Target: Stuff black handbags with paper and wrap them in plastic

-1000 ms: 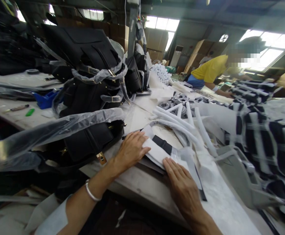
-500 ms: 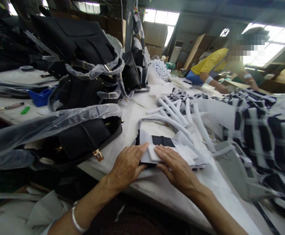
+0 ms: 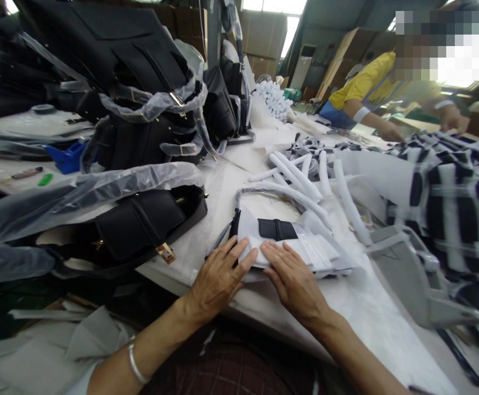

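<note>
Directly before me on the table lies a handbag (image 3: 236, 224), mostly covered with white wrapping sheet (image 3: 309, 255), its black flap tab (image 3: 277, 229) showing through. A plastic-wrapped handle (image 3: 282, 189) arches behind it. My left hand (image 3: 218, 277) rests on the bag's near left part, fingers stretched out and spread. Flat on the white sheet, close by, lies my right hand (image 3: 291, 277), its fingers extended. Neither hand grips anything. What lies under the palms is hidden.
To the left are a black handbag (image 3: 140, 225) with a wrapped strap and stacked black bags (image 3: 140, 137). White foam tubes (image 3: 294, 175) lie behind. On the right stand a grey bag (image 3: 412, 274) and wrapped black pieces (image 3: 449, 208). A person in yellow (image 3: 366, 82) works across the table.
My left hand's fingers have spread and slid onto the bag's front; more of its black left side shows. The right hand stays on the sheet. The view has tilted down slightly.
</note>
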`<state>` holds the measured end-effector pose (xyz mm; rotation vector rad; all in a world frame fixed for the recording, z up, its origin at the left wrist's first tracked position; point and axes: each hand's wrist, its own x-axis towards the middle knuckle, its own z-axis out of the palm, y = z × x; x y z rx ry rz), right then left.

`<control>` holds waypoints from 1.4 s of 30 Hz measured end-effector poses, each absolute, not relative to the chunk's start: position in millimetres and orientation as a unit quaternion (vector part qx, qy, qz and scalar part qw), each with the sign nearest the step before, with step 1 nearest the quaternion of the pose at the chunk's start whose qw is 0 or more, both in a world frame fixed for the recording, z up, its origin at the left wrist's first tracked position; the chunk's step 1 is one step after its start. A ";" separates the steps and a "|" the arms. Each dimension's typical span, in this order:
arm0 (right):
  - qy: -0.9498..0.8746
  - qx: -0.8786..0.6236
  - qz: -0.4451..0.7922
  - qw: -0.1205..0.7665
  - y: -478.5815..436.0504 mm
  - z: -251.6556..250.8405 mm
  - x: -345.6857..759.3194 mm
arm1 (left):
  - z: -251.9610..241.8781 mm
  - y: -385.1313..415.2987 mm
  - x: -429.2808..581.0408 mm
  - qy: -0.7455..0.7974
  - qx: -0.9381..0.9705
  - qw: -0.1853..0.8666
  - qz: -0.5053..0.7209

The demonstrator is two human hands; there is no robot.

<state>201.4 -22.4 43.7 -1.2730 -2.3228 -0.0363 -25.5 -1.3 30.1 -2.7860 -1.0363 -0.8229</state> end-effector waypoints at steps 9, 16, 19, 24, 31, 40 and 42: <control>-0.833 -0.500 -0.041 0.234 -23.9 40.9 184.9 | 39.2 8.6 -26.8 -0.346 -0.898 0.009 -0.271; -0.806 -0.548 -0.082 0.209 -21.0 29.0 166.5 | 30.6 6.0 -17.5 -0.433 -0.859 -0.038 -0.269; -0.813 -0.543 -0.081 0.196 -20.6 31.3 166.7 | 30.3 7.4 -16.6 -0.450 -0.854 -0.051 -0.258; -0.817 -0.538 -0.100 0.181 -24.9 28.6 167.6 | 40.3 8.4 -22.2 -0.409 -0.875 -0.023 -0.256; -0.811 -0.547 -0.104 0.183 -26.1 24.9 165.0 | 33.5 23.3 -23.6 -0.269 -0.914 -0.062 -0.297; -0.810 -0.540 -0.127 0.190 -25.9 23.5 161.9 | 21.8 23.6 -19.2 -0.300 -0.893 -0.049 -0.333; -0.807 -0.542 -0.139 0.190 -26.9 21.0 160.3 | 26.1 21.4 -17.4 -0.286 -0.899 -0.016 -0.332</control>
